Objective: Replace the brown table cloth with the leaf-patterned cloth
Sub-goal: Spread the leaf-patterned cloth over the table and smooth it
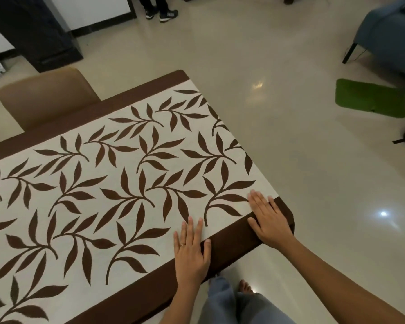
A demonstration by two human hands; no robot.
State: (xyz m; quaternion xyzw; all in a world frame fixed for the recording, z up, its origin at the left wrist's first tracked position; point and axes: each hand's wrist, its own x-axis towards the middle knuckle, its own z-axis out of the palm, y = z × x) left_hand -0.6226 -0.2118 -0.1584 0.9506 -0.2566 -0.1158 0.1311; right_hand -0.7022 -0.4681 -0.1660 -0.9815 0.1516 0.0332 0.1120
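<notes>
The leaf-patterned cloth (117, 183), cream with dark brown leaves and a brown border, lies spread flat over the table. My left hand (192, 251) presses flat on it near the front edge, fingers straight, a ring on one finger. My right hand (269, 220) lies flat on the near right corner, fingers spread across the cream part and the brown border (234, 235). No separate brown table cloth shows in view.
A brown chair (47, 97) stands at the table's far side. A green mat (369, 98) lies on the shiny floor to the right, beside a grey-blue sofa (388, 36). Another person's shoes (161, 12) stand at the top. My legs are below the table edge.
</notes>
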